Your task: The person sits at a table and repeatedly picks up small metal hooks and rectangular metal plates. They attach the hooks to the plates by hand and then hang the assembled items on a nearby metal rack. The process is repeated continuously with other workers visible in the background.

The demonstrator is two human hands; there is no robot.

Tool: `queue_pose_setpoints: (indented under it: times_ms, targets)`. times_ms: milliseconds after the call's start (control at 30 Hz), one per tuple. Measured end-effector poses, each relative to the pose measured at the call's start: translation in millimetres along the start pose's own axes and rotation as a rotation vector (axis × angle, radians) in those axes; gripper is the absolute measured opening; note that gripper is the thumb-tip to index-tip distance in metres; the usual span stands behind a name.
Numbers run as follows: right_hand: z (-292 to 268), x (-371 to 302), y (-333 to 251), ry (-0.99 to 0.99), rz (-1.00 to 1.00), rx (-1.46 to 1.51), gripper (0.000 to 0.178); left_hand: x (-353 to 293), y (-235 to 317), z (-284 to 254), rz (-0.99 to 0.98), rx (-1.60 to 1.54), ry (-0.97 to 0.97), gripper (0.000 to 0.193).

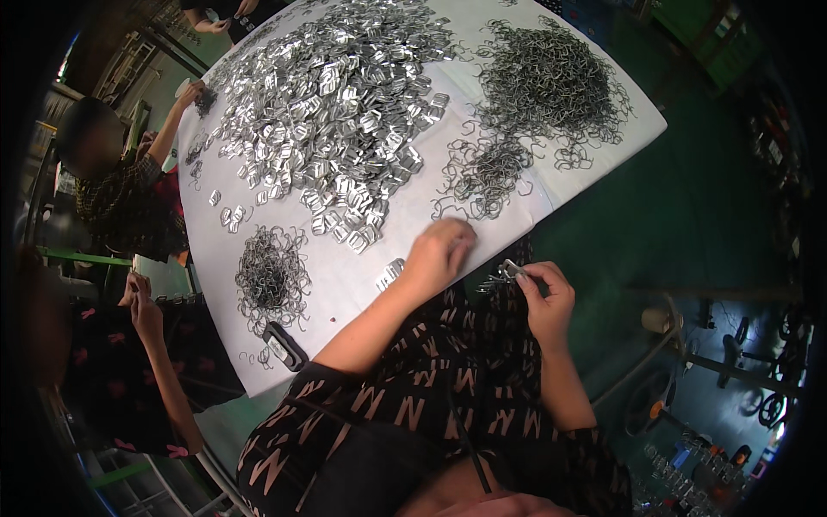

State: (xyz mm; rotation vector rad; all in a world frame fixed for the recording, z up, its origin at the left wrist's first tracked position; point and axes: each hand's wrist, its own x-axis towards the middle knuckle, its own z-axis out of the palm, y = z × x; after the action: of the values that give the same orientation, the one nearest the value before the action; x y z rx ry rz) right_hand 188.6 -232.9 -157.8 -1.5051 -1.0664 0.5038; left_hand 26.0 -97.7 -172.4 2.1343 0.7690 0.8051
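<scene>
Evidently the right hand (551, 300) has its grip clamped, thumb against finger, on a small metal piece (509, 268), held up just off the near right edge of the white-covered bench (349, 289). More thin metal bits show just left of that piece, too small to tell whether they hang from it. The left hand (441, 256) is over the near edge of the bench, left of the right hand, its fingers curled and blurred; whether its grip is closed on anything, I cannot tell. Just beyond it lies a loose heap of wire hooks (488, 177), with a larger mound of hooks (556, 82) at the far right. A broad spread of silver buckles (332, 108) covers the far middle, and a few more buckles (390, 274) lie beside the left forearm. At the near left are another tangle of hooks (270, 277) and, just nearer, a black oblong case (284, 346). A tiny dark red bit (333, 320) lies to the right of them. Two co-workers sit along the left side, one reaching a hand (191, 92) onto the bench, and another person (226, 21) is at the far end.
</scene>
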Motion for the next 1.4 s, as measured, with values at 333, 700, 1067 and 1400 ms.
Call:
queue_pose_setpoints:
  times_ms: [333, 700, 1067, 1400]
  targets:
    - [2, 3, -2, -0.06, 0.028, 0.02, 0.007, 66, -55, -2, -0.007, 0.845, -0.042, 0.008]
    - [4, 6, -1, -0.109, 0.057, 0.025, 0.007, 15, 36, -37, -0.163, -0.422, -0.32, 0.009]
    - [5, 9, -8, -0.235, -0.021, 0.029, 0.007, -5, 36, -10, 0.142, -0.338, -0.102, 0.013]
    - [92, 117, 25, -0.311, -0.449, -0.335, 0.022, -26, 39, -7, 0.147, -0.403, -0.122, 0.014]
